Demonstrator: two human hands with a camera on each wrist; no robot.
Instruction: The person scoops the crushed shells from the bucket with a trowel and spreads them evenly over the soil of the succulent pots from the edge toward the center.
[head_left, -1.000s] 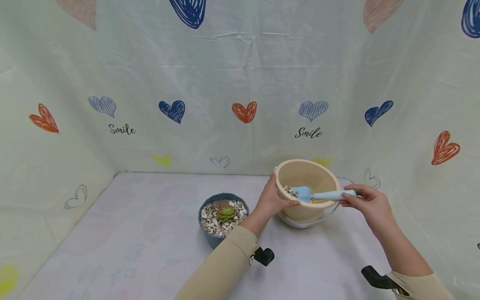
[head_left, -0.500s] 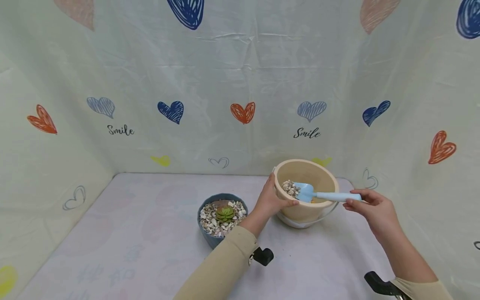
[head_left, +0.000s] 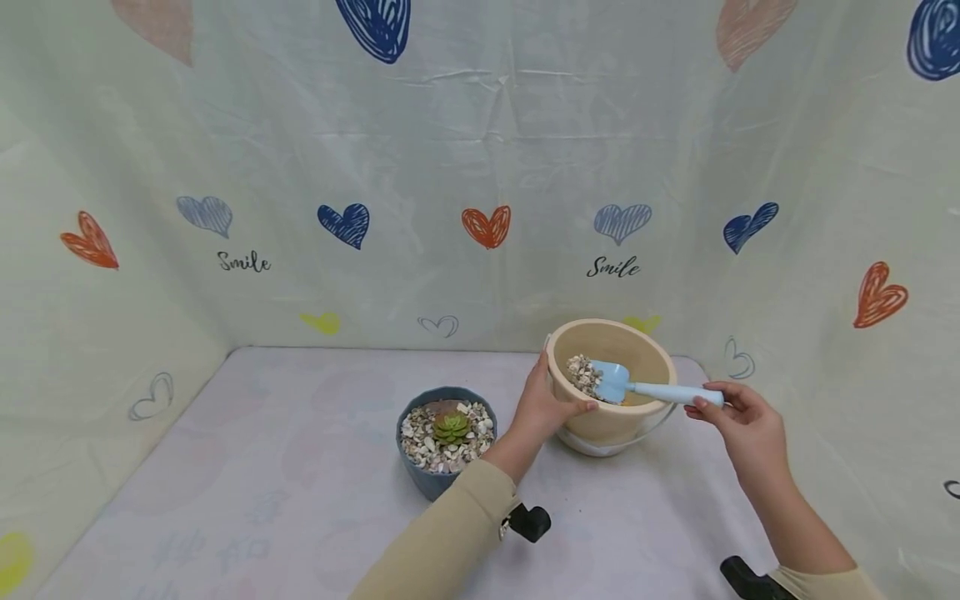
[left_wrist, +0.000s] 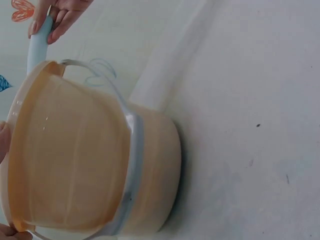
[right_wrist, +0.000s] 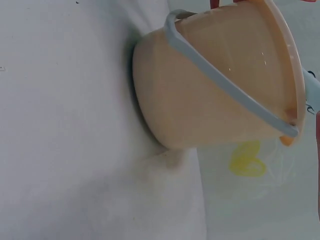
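Observation:
In the head view a cream bucket (head_left: 611,429) stands at the table's back right. My left hand (head_left: 543,402) grips its left rim, with the thumb over the front edge. My right hand (head_left: 750,429) pinches the handle end of a light blue hand trowel (head_left: 663,393). The trowel's blade is inside the bucket, beside small mixed pebbles (head_left: 582,373); how many lie on the blade cannot be told. The left wrist view shows the bucket's wall (left_wrist: 75,150) and the trowel handle (left_wrist: 38,50) above its rim. From the right wrist the bucket (right_wrist: 215,85) appears sideways.
Left of the bucket sits a blue-grey pot (head_left: 427,483) holding a green succulent (head_left: 452,428) among pebbles. The bucket's pale carrying handle (left_wrist: 131,165) hangs down its front. A heart-printed curtain (head_left: 487,283) rises behind the white table (head_left: 300,467).
The trowel has shifted slightly right with my right hand, and more pebbles show beside its blade inside the bucket. My left hand stays on the rim.

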